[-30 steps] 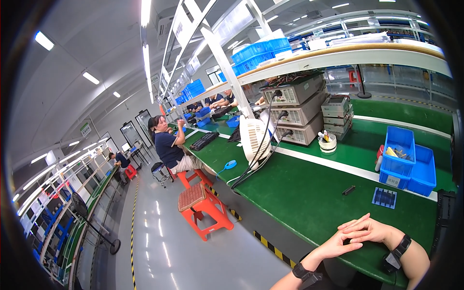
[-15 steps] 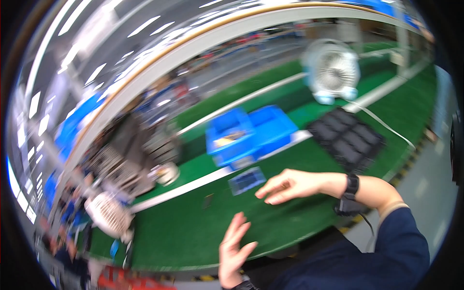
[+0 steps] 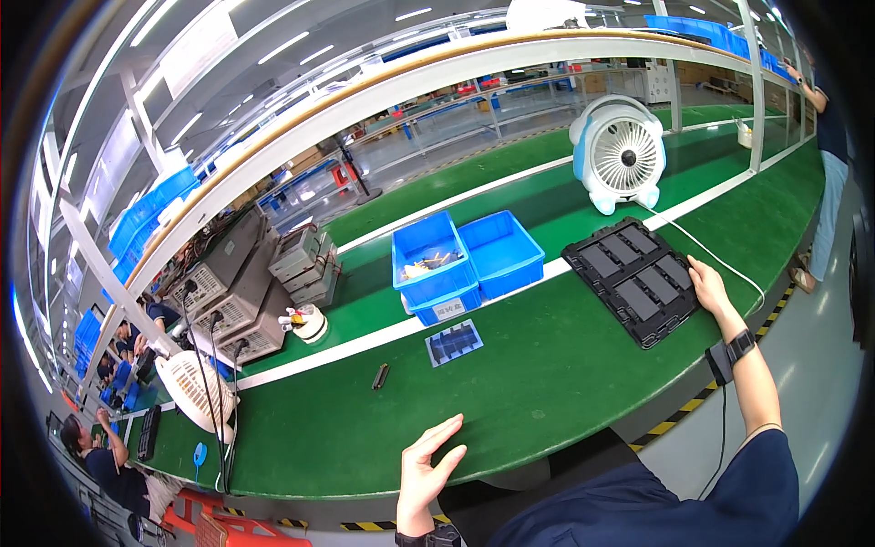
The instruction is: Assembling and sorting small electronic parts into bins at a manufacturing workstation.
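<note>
My right hand [image 3: 710,288] is at the right edge of a black tray [image 3: 645,330], its fingers curled against the rim. The tray lies on the green bench and has several compartments holding flat dark grey pieces [image 3: 641,301]. My left hand [image 3: 428,469] hovers over the bench's near edge, empty, with fingers stretched and the thumb apart. Beyond it on the bench lie a small dark oblong part [image 3: 380,376] and a flat blue-and-grey sheet [image 3: 454,344].
Two blue bins [image 3: 506,273] stand behind the sheet; the left one holds small parts. A white-blue fan [image 3: 625,157] with a white cable stands beyond the tray. At left are stacked metal units [image 3: 239,314], a tape roll [image 3: 311,325] and another fan [image 3: 193,387]. Other people sit and stand farther off.
My right hand has moved right, from over the middle of the bench to the tray's right edge. My left hand stays low and empty. The view has shifted slightly and sharpened.
</note>
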Motion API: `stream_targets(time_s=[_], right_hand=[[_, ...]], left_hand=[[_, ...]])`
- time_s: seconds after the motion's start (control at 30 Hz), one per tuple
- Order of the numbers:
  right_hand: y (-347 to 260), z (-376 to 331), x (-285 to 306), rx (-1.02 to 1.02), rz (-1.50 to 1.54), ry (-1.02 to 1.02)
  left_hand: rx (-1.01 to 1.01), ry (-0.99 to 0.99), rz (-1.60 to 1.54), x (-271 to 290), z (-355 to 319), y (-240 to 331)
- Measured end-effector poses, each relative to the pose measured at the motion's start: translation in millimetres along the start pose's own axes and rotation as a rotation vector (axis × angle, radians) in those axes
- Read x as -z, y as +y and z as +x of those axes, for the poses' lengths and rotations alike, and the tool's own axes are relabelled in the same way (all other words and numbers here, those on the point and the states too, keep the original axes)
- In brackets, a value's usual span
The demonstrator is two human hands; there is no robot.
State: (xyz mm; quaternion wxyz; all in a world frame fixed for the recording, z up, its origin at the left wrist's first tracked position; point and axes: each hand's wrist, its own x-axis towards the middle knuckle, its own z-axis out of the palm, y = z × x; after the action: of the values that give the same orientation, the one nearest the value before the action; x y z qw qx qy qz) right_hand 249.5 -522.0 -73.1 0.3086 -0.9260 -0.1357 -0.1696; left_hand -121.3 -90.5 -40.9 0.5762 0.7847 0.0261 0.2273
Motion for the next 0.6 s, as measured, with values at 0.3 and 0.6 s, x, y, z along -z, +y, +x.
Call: stream_targets(time_s=[0.3,0.6], right_hand=[[-77,-99,32,0.069,0.163,-0.034],[-10,-161,50,-0.540,1.363,-0.645]], left_hand=[[0.161,-0.061,0.065,-23,-26,28],[0.573,-0.788,-0.578,-98,-28,-5]])
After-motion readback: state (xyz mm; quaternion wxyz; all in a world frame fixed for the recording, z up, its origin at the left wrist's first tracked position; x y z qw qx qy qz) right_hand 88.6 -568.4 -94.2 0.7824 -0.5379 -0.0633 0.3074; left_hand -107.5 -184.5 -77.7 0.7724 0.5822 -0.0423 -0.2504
